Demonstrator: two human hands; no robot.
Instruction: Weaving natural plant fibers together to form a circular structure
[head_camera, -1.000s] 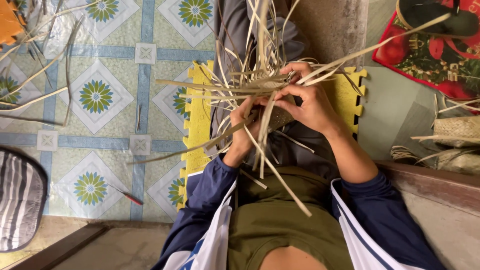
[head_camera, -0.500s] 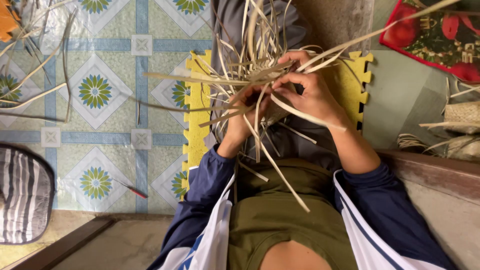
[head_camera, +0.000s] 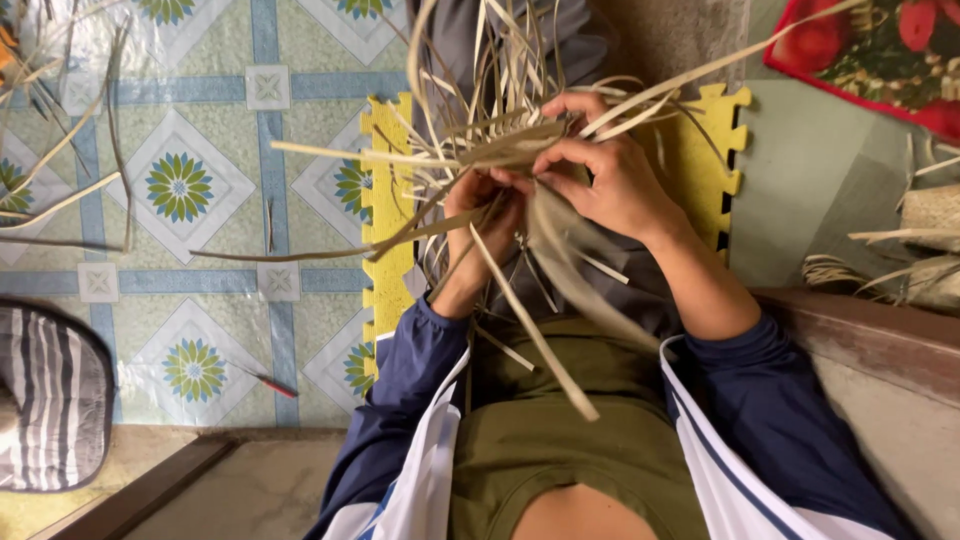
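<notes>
both hands sit close together over the lap: left hand (head_camera: 480, 215) and right hand (head_camera: 610, 185) pinch pale woven strips (head_camera: 500, 150) of a half-made piece, loose ends fanning out all round, one long strip (head_camera: 535, 335) hanging down over the olive shirt (head_camera: 560, 440). under the hands a yellow foam mat (head_camera: 392, 230) lies on the patterned tile floor (head_camera: 180, 190), with a small red-handled tool (head_camera: 262, 380) on the tiles and a striped cushion (head_camera: 45, 400) at the left edge. a red printed cloth (head_camera: 880, 60) lies top right, woven pieces (head_camera: 925, 250) at the right edge.

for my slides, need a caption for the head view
Both hands, left hand and right hand, weave pale straw strips above a yellow foam mat.
</notes>
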